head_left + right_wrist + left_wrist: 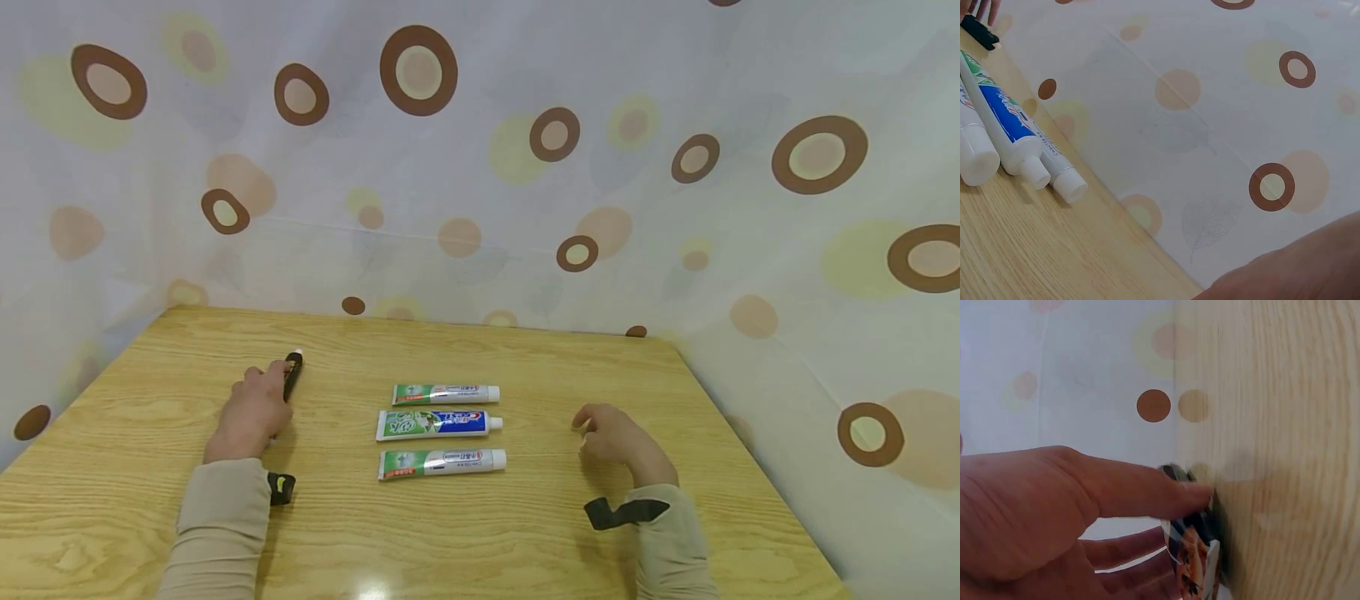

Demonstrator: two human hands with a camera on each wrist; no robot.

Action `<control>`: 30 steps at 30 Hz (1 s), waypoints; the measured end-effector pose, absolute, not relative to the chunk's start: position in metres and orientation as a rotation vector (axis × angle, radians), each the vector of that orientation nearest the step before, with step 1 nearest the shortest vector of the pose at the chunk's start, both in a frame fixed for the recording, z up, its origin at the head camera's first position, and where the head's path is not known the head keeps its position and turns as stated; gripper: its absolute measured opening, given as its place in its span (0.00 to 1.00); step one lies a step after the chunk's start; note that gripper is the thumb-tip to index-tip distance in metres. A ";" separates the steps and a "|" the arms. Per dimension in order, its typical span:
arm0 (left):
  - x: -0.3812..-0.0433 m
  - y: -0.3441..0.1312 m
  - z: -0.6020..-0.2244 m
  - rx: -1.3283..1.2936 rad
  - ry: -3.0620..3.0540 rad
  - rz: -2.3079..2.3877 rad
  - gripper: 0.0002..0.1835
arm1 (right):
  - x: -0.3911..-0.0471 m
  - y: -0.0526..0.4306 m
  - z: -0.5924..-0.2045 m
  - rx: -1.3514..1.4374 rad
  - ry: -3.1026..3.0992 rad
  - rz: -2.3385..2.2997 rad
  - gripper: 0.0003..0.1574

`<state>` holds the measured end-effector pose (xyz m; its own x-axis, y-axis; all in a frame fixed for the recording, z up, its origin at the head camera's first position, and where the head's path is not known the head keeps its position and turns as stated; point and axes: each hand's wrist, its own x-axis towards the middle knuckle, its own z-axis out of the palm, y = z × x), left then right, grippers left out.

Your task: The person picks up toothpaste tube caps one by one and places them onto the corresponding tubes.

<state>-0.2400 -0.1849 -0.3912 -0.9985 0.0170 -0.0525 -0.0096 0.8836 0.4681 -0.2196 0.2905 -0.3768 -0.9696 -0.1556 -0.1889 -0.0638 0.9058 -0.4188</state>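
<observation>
My left hand [251,414] is at the left of the table, gripping a dark tube [292,372] with a white end pointing away. In the left wrist view the thumb lies along one side of this tube [1190,559], which has an orange print, and the fingers are behind it. Three toothpaste tubes lie in a row at the middle: a green-and-white one at the back [446,394], a blue-and-green one [432,424], and another green-and-white one in front [442,463]. Their white caps point right. My right hand [615,437], loosely curled, holds nothing to their right.
The wooden table [525,533] meets a white sheet [480,183] with brown and pastel circles along its back and sides. Black straps [626,512] are around both beige sleeves [222,508].
</observation>
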 end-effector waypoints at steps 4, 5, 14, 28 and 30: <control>-0.240 -0.185 -0.392 -0.046 2.975 0.700 0.37 | -0.220 0.290 -0.378 -0.177 2.881 -0.586 0.17; -0.240 -0.185 -0.392 -0.064 2.967 0.686 0.38 | -0.220 0.290 -0.378 -0.172 2.884 -0.580 0.17; -0.244 -0.190 -0.394 -0.079 2.966 0.720 0.27 | -0.221 0.290 -0.380 -0.100 2.900 -0.573 0.14; -0.252 -0.187 -0.394 -0.078 2.935 0.865 0.28 | -0.222 0.287 -0.378 -0.076 2.882 -0.638 0.15; -0.252 -0.187 -0.394 -0.089 2.909 0.901 0.29 | -0.223 0.287 -0.378 -0.068 2.880 -0.640 0.15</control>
